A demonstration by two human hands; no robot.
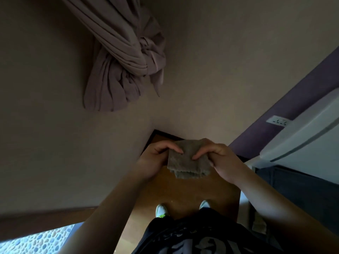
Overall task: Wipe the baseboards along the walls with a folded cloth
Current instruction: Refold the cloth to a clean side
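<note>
A folded grey-brown cloth is held in front of me, above the wooden floor. My left hand pinches its left edge with thumb on top. My right hand pinches its right edge the same way. The cloth's layered lower edges hang free between my hands. A dark baseboard runs along the foot of the beige wall in the corner just beyond the cloth; much of it is hidden behind my hands and the cloth.
A knotted mauve curtain hangs on the wall above. A purple wall with a white socket and a white appliance stand at right. My shoes are on the wooden floor. A pebble-patterned mat lies lower left.
</note>
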